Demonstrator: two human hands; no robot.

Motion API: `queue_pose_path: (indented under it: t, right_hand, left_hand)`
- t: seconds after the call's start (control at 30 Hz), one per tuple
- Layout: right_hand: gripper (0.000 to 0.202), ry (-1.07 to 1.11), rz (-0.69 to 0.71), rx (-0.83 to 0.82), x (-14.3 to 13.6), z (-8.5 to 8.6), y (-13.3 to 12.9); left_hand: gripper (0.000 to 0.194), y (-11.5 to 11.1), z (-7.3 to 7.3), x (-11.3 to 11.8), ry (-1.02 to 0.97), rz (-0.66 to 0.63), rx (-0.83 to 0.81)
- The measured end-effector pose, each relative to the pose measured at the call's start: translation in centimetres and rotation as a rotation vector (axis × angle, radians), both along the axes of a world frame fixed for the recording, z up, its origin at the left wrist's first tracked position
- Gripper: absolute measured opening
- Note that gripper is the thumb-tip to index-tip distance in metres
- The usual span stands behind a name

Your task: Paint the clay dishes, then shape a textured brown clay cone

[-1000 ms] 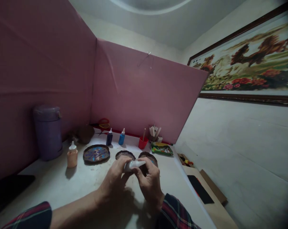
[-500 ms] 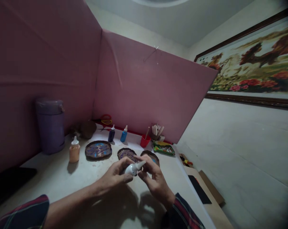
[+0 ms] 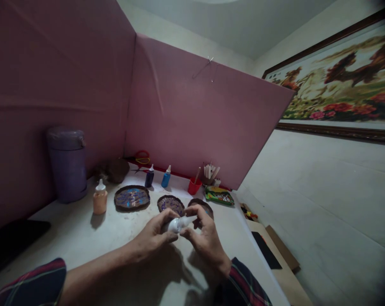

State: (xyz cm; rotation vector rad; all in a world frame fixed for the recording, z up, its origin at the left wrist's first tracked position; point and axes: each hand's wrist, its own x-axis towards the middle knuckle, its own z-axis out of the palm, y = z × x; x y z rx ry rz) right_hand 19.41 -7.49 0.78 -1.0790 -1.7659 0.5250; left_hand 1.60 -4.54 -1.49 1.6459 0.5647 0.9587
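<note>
A white squeeze bottle (image 3: pixel 173 225) with a pointed nozzle lies tilted between my hands above the table, its tip toward the right. My left hand (image 3: pixel 152 236) is wrapped round the bottle's body. The fingers and thumb of my right hand (image 3: pixel 205 234) close on the nozzle's base. Behind the hands are a small dark dish with purple specks (image 3: pixel 170 204) and another dark dish (image 3: pixel 200 205), partly covered by my right fingers. A larger brown dish with blue and purple streaks (image 3: pixel 132 198) sits farther left.
On the white table (image 3: pixel 116 238) stand an orange bottle (image 3: pixel 99 201), a dark blue bottle (image 3: pixel 149 177), a blue bottle (image 3: pixel 166 178), a red cup (image 3: pixel 194 185) and a green packet (image 3: pixel 219 196). A purple canister (image 3: pixel 67 168) stands at the left.
My right hand has shifted its fingers from near the nozzle's tip to its base. The bottle has tipped slightly flatter. The camera view has moved a little.
</note>
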Motion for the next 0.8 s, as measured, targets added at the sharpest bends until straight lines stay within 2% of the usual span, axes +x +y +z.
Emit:
queue_pose_path:
  t: [0.07,0.13,0.27,0.37,0.43,0.5,0.57,0.63,0.8]
  right_hand:
    - [0.019,-0.017,-0.068,-0.003,-0.3,-0.2,-0.1]
    - [0.016,0.007,-0.028,0.015,-0.4,-0.2,-0.1]
    - [0.022,0.208,0.077,-0.003,0.2,0.1,0.2]
    - [0.033,0.379,-0.027,-0.077,0.8,0.0,0.7]
    - [0.03,0.345,-0.167,-0.085,0.9,-0.4,1.0]
    - [0.023,0.184,-0.234,-0.098,0.6,-0.9,1.1]
    - [0.018,-0.005,-0.175,-0.113,-0.1,-1.4,0.9]
    - [0.021,-0.145,-0.05,-0.113,-1.1,-1.8,0.5]
    - [0.038,-0.305,0.158,-0.059,-3.0,-2.6,-0.1]
  left_hand:
    - [0.022,0.0,0.0,0.0,0.024,-0.008,0.002]
    - [0.024,0.1,-0.2,-0.1,0.013,-0.045,-0.024]
    - [0.029,0.5,-0.5,-0.2,-0.035,-0.2,-0.2]
    - [0.034,0.4,-0.2,-0.2,-0.082,-0.263,-0.292]
    - [0.034,0.4,0.2,-0.3,-0.169,-0.184,-0.261]
    - [0.032,0.7,0.6,-0.6,-0.274,-0.056,-0.213]
    - [0.033,1.2,1.0,-0.9,-0.355,0.059,-0.174]
    - [0.033,1.8,1.1,-1.3,-0.397,0.143,-0.145]
    - [0.032,2.1,1.2,-1.7,-0.357,0.276,-0.105]
